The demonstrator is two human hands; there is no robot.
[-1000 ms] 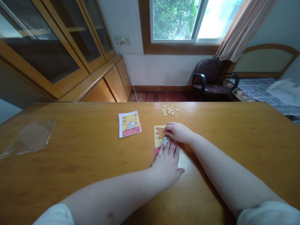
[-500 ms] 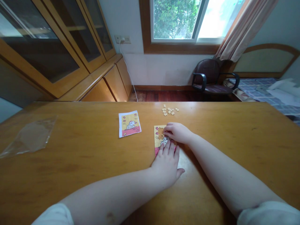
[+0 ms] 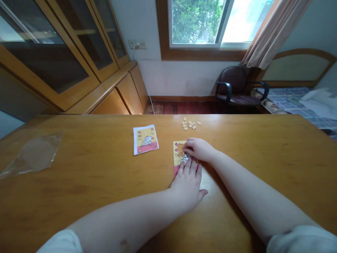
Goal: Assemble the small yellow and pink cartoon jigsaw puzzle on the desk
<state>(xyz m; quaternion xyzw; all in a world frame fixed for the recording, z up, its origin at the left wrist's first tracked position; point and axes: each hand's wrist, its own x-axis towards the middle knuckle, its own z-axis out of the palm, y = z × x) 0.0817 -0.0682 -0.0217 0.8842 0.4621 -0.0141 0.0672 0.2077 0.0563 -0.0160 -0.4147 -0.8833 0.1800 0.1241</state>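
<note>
A jigsaw puzzle (image 3: 176,160) lies flat on the wooden table, yellow above and pink below, with a white cartoon animal in its middle. Bare wood shows through a gap in its upper part. My left hand (image 3: 187,182) rests palm down over the puzzle's lower edge, fingers stretched out and thumb apart. Over the upper right of the puzzle, my right hand (image 3: 199,149) has its fingers bent together beside the gap. Whatever sits under those fingertips is hidden. Loose puzzle pieces (image 3: 190,124), several of them pale side up, are scattered beyond the puzzle.
A printed picture sheet (image 3: 146,140) with the same design lies left of the puzzle. At the table's far left is a clear plastic bag (image 3: 35,153). Past the table (image 3: 105,168) stand a glass-door cabinet (image 3: 105,75), an armchair (image 3: 234,86) and a bed (image 3: 295,100).
My right hand has shifted very slightly to the left at the puzzle's gap. My left hand stays in place, and the loose pieces look the same.
</note>
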